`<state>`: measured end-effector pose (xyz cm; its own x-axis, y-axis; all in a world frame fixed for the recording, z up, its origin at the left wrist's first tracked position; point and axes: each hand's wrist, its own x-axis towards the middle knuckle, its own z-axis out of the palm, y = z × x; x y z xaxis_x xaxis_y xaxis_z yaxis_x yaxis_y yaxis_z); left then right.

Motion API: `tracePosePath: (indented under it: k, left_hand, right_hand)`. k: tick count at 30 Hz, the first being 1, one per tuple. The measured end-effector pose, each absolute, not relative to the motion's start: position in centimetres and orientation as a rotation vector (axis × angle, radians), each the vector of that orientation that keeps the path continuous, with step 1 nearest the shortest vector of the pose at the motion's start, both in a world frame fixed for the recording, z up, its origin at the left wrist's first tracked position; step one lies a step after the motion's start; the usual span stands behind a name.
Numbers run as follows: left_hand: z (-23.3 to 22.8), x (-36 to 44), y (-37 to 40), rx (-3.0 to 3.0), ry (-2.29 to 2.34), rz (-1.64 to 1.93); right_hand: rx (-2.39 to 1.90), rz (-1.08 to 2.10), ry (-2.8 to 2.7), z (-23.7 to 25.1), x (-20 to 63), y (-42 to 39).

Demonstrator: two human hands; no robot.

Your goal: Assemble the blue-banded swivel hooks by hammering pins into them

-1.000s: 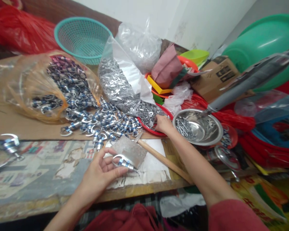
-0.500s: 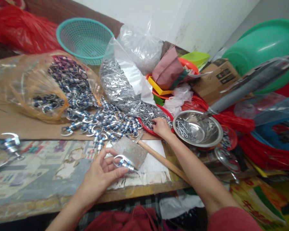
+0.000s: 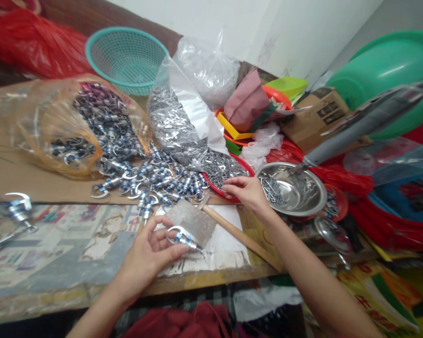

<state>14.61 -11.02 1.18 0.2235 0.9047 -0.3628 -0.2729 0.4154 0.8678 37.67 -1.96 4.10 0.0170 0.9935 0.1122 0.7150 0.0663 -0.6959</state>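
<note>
Pinching a blue-and-silver hook clip [image 3: 182, 238] in my left hand [image 3: 148, 256], thumb over it so the ring end faces up, beside the metal block [image 3: 191, 219]. My right hand [image 3: 246, 190], at 1 o'clock, fingers loosely curled, hovers over the red tray [image 3: 216, 188] of small silver parts; whether it holds anything, I cannot tell.

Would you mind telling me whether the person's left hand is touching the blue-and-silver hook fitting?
Touching. In the head view, the left hand pinches the blue-and-silver hook fitting between thumb and fingertips, just over the metal plate.
</note>
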Motion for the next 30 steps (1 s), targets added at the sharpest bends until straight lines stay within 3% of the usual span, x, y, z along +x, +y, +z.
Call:
tracePosePath:
  k: [3,5,11,17,25,30]
  left_hand:
    - [1.4,14.8,-11.1,0.753,1.037,0.948]
    - [1.5,14.9,-11.1,0.751,1.029,0.963]
    - [1.6,14.8,-11.0,0.79,0.976,0.926]
    - [1.6,14.7,-11.2,0.765,0.977,0.939]
    - [1.5,14.7,-11.2,0.766,0.967,0.927]
    - [1.2,14.7,-11.1,0.735,0.944,0.947]
  right_hand:
    - [-1.366,0.929,-1.749,4.4,34.2,-5.7]
    - [-1.195,0.984,-1.802,4.3,32.3,-7.6]
    - [-1.031,0.668,-2.187,3.8,30.6,-8.0]
    - [-1.141,0.449,-2.486,5.0,31.8,-8.8]
    - [-1.322,0.641,-2.112,4.5,29.6,-9.9]
    - [-1.418,0.489,-2.255,3.7,29.1,-10.1]
